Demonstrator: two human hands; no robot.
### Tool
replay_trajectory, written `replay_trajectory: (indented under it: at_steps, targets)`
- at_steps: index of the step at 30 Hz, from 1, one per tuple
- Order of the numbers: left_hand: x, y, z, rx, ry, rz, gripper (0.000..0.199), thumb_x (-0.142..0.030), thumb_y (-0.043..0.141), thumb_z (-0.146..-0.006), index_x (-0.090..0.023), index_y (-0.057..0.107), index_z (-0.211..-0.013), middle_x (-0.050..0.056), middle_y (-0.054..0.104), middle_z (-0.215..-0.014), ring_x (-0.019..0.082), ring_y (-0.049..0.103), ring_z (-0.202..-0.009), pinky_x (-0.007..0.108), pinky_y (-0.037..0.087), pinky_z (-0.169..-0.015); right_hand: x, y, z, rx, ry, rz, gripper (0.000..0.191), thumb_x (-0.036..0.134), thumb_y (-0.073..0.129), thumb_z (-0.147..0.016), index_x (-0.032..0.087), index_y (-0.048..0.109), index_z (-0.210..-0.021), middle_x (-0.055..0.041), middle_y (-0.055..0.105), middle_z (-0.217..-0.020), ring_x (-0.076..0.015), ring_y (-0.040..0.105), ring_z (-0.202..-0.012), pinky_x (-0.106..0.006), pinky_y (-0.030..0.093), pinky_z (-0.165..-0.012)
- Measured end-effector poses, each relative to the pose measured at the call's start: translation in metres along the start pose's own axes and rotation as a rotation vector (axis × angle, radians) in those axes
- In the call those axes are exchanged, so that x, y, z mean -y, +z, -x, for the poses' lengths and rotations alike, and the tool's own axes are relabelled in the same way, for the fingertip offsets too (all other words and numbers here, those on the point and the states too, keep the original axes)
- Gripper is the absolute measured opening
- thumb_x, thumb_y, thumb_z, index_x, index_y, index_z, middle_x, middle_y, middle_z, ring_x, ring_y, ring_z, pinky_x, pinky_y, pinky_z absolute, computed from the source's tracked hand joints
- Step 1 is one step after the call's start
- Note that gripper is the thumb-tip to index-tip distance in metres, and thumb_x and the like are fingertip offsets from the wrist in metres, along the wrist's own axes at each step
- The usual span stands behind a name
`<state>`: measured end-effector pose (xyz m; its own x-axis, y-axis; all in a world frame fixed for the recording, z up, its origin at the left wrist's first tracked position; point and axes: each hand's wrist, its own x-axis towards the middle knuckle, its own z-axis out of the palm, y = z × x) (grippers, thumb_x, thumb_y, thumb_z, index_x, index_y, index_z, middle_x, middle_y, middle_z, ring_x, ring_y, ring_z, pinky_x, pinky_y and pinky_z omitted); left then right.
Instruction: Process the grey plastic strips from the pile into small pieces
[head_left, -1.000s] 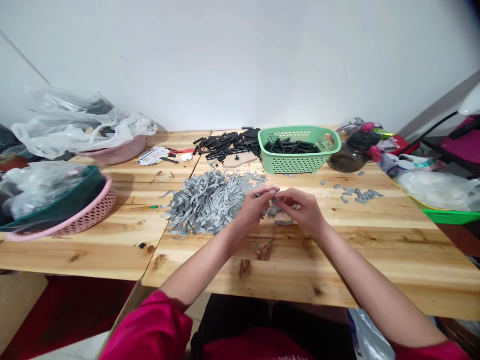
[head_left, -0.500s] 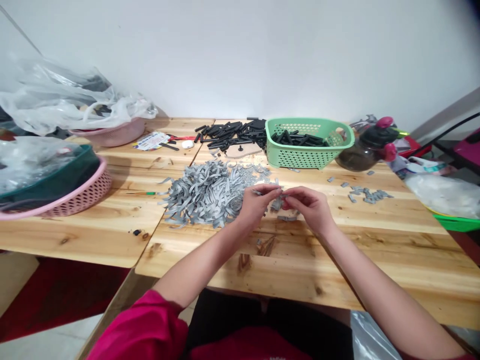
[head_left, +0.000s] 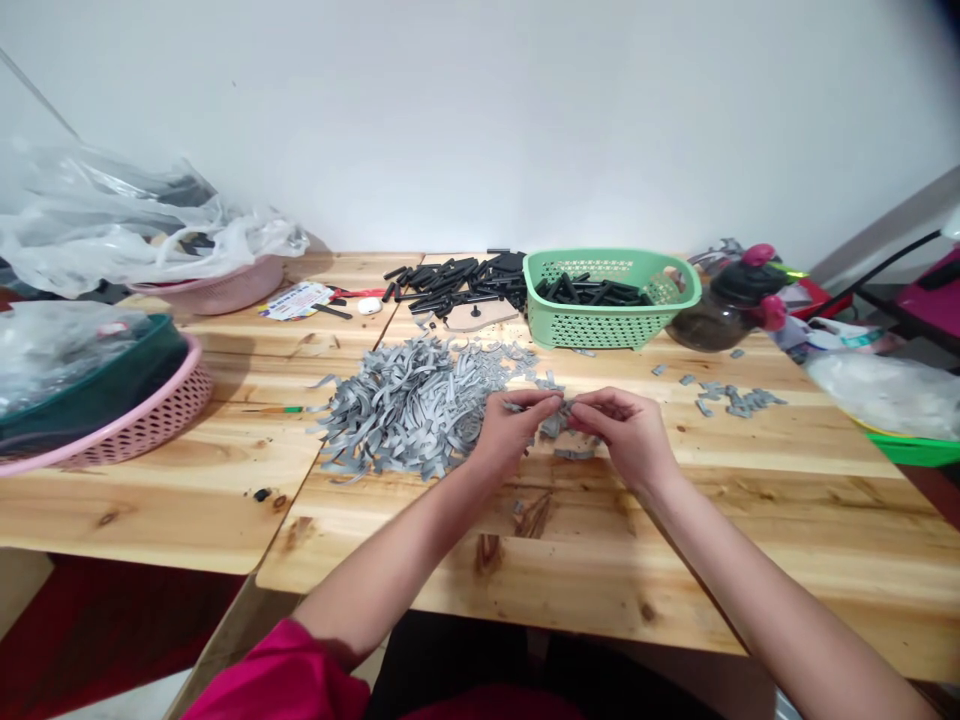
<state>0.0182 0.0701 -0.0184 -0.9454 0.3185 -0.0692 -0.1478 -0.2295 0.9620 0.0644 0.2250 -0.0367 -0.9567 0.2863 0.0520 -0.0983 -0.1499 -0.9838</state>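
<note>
My left hand (head_left: 515,428) is closed in a pinch at the right edge of a heap of grey strips (head_left: 409,405). A grey strip piece shows at its fingers. My right hand (head_left: 628,428) pinches close by, its fingertips just right of the left ones; whatever it grips is too small and covered to make out. Under and between the hands lie several small grey pieces (head_left: 576,454) on the wooden table (head_left: 660,560). Farther right is a scattered group of short grey pieces (head_left: 739,400).
Behind the hands stands a green basket (head_left: 600,330) holding black tubes, with a pile of black tubes (head_left: 457,283) to its left. A dark spray bottle (head_left: 724,305) is at the right. Pink baskets (head_left: 169,410) with plastic bags occupy the left. A thin green-banded tool (head_left: 289,409) lies near the heap.
The view has tilted up slightly, so everything sits lower in the picture. My right fingers have closed together and shifted a little away from the left fingertips.
</note>
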Motion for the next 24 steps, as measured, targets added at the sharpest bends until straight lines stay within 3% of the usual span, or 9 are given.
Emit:
replay_trajectory:
  at_steps: [7, 18, 24]
  targets:
    - [-0.001, 0.000, 0.002, 0.055, 0.081, -0.026, 0.018, -0.030, 0.080, -0.069, -0.018, 0.079, -0.083, 0.007, 0.076, -0.087, 0.019, 0.067, -0.086, 0.029, 0.050, -0.082, 0.007, 0.003, 0.003, 0.054, -0.007, 0.019, 0.028, 0.034, 0.084, -0.067, 0.019, 0.070, -0.086, -0.0040, 0.073, -0.080, -0.0162, 0.070, -0.069, -0.027, 0.061, -0.066]
    - [-0.001, 0.000, 0.008, 0.071, 0.311, -0.259, 0.013, -0.027, 0.071, -0.078, -0.017, 0.077, -0.085, 0.004, 0.071, -0.074, 0.013, 0.056, -0.063, 0.024, 0.042, -0.062, 0.006, 0.004, 0.006, 0.033, -0.049, 0.089, 0.021, 0.034, 0.080, -0.071, 0.018, 0.073, -0.082, -0.0036, 0.071, -0.076, -0.0137, 0.068, -0.067, -0.024, 0.060, -0.066]
    - [0.000, 0.002, 0.007, 0.059, 0.274, -0.209, 0.014, -0.027, 0.074, -0.076, -0.015, 0.073, -0.083, 0.005, 0.070, -0.073, 0.014, 0.058, -0.065, 0.024, 0.042, -0.062, 0.001, 0.007, 0.011, -0.003, -0.092, 0.120, 0.021, 0.036, 0.076, -0.076, 0.018, 0.070, -0.087, -0.0045, 0.070, -0.080, -0.0155, 0.067, -0.070, -0.026, 0.060, -0.068]
